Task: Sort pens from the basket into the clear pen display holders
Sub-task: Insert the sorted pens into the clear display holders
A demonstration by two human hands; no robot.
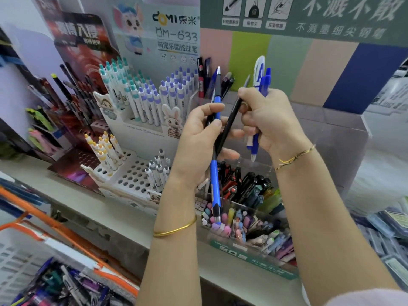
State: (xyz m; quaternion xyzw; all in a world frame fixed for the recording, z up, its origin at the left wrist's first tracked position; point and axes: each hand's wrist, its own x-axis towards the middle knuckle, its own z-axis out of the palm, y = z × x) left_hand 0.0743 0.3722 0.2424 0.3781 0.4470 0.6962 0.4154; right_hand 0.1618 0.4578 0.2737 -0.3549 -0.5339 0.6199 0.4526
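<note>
A blue pen (214, 173) stands upright in the left hand (199, 138), whose fingers curl round it, above the clear holder (249, 258). The right hand (269, 122) pinches a slanted black pen (228, 127) and clutches several blue pens (263, 85). The basket (22, 255) sits at lower left.

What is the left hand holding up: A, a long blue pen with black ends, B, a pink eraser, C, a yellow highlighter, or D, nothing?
A: the left hand pinches the long blue pen with black ends above the clear plastic pen display holder; the right hand grips blue and white pens.
</note>
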